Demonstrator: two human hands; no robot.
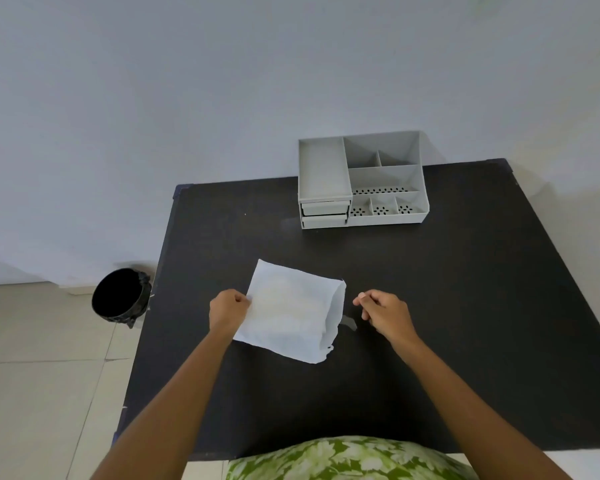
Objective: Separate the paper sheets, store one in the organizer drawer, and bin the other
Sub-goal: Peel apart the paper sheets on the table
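Note:
White paper sheets (pixel 291 311) lie stacked on the black table (pixel 465 306), their right edge curling up. My left hand (pixel 228 310) pinches the stack's left edge. My right hand (pixel 383 310) hovers just right of the paper with fingers curled together, holding nothing and not touching the sheets. A grey desk organizer (pixel 361 180) stands at the table's far edge; its two small drawers (pixel 324 213) sit at its lower left, both pushed in. A black bin (pixel 120 296) stands on the floor left of the table.
A white wall rises behind the table. Pale floor tiles (pixel 42 375) spread to the left around the bin. My green leaf-patterned clothing (pixel 350 459) shows at the table's near edge.

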